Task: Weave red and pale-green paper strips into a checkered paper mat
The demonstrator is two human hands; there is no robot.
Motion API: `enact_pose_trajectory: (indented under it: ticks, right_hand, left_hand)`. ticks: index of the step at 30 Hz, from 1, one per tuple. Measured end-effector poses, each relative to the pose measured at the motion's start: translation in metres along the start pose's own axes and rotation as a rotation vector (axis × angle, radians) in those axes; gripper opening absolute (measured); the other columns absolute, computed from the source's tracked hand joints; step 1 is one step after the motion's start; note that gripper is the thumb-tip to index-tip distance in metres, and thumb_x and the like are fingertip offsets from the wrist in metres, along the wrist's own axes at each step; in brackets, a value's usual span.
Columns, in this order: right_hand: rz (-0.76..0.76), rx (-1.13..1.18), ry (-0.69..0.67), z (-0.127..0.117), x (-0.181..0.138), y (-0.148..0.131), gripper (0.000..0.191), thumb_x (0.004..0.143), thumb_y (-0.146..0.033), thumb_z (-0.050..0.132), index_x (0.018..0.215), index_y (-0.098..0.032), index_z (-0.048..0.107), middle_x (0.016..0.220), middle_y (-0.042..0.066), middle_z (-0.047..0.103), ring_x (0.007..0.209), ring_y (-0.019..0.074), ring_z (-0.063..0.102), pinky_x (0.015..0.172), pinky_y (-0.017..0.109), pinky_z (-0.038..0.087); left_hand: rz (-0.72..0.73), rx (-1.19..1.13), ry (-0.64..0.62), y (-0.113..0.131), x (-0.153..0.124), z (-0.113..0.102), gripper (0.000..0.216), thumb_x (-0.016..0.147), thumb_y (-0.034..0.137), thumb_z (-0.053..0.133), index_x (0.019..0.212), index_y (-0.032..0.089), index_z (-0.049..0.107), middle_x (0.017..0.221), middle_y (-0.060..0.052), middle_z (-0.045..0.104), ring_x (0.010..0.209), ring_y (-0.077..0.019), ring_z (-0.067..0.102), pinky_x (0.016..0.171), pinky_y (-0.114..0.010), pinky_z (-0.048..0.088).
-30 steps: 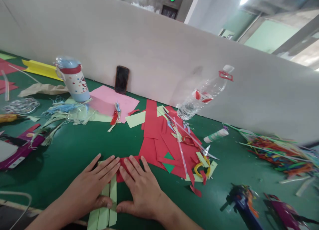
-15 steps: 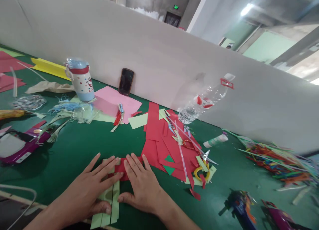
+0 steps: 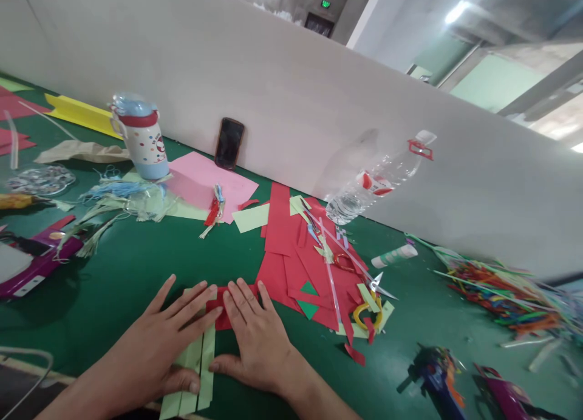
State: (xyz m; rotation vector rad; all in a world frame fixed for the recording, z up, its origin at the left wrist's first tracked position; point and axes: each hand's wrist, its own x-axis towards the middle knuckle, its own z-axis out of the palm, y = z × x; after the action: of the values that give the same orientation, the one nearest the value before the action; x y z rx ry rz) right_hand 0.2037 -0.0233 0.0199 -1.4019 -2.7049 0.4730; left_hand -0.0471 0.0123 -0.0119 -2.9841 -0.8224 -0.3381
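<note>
My left hand lies flat with fingers spread on several pale green paper strips at the near edge of the green table. My right hand lies flat beside it, fingers stretched out. Both sets of fingertips press on a small red paper piece that crosses the strips. Neither hand grips anything.
A pile of red paper with scissors lies right of my hands. Farther back stand a children's flask, a phone against the white partition, a pink sheet, a tilted water bottle and a glue stick. Coloured strips lie far right.
My hands have stayed flat on the strips and red piece, shifting only slightly. The view has swung a little.
</note>
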Motion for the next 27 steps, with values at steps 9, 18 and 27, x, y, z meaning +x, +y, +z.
enact_pose_trajectory:
  ticks: [9,18,27]
  right_hand:
    - [-0.004,0.005,0.017,0.002,0.000,0.000,0.083,0.096,-0.065,0.036,0.155,-0.009,0.020,0.162,0.013,0.016,0.151,0.0275,0.007,0.122,0.054,0.005]
    - [0.003,-0.015,0.022,0.001,-0.002,-0.001,0.081,0.096,-0.063,0.037,0.155,-0.011,0.020,0.162,0.012,0.017,0.151,0.0265,0.007,0.122,0.054,0.006]
    - [0.011,-0.033,0.017,0.000,0.000,-0.002,0.082,0.096,-0.067,0.034,0.155,-0.011,0.023,0.162,0.012,0.018,0.151,0.0266,0.007,0.122,0.053,0.006]
  left_hand:
    - [-0.010,-0.006,0.016,0.002,0.006,0.012,0.094,0.086,0.078,0.032,0.156,0.018,0.012,0.152,-0.011,0.043,0.140,-0.0260,0.041,0.121,-0.046,-0.009]
    - [-0.030,-0.051,0.014,0.003,-0.002,0.006,0.088,0.087,0.075,0.040,0.155,0.024,0.020,0.155,-0.008,0.040,0.142,-0.0269,0.038,0.121,-0.048,-0.008]
    - [-0.060,-0.119,-0.078,0.016,-0.028,0.005,0.081,0.080,0.079,0.047,0.150,0.040,0.031,0.157,-0.007,0.036,0.143,-0.0311,0.036,0.119,-0.055,-0.007]
